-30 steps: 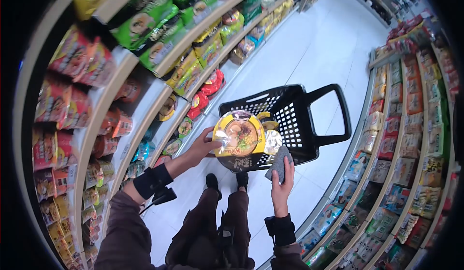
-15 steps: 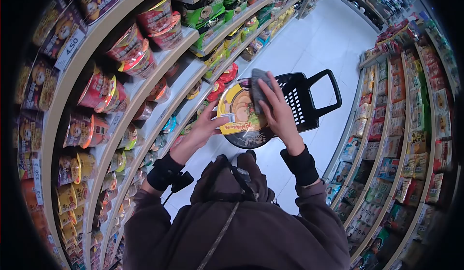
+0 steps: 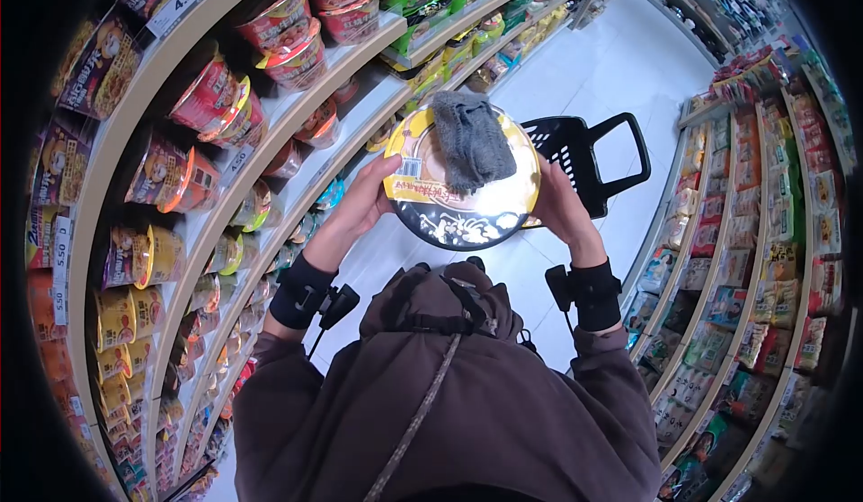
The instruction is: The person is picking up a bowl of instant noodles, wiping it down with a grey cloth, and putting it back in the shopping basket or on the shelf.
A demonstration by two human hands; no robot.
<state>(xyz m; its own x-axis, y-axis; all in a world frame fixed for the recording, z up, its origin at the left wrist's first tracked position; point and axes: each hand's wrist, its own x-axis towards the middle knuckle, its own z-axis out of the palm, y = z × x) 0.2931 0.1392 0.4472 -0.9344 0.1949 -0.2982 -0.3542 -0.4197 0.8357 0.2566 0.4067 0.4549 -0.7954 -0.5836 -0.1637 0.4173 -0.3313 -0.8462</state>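
A large round instant-noodle bowl (image 3: 463, 219), with a yellow and black lid, is held level between my two hands. My left hand (image 3: 364, 198) grips its left edge, fingers partly under the rim. On the opposite edge, my right hand (image 3: 564, 204) holds it with the fingers partly hidden behind it. A folded grey cloth (image 3: 474, 140) lies on top of the lid, touched by neither hand. Behind the bowl and to its right is a black shopping basket (image 3: 584, 162) with its handle sticking out to the right.
Shelves (image 3: 261, 147) of cup noodles and packets curve along the left side, with price labels on their edges. More shelves (image 3: 764, 169) of small packets stand on the right. A pale tiled floor (image 3: 593, 62) runs between them.
My right hand has let go of the grey cloth, which now rests on the lid, and has moved to the bowl's right edge. The bowl is nearer to the camera.
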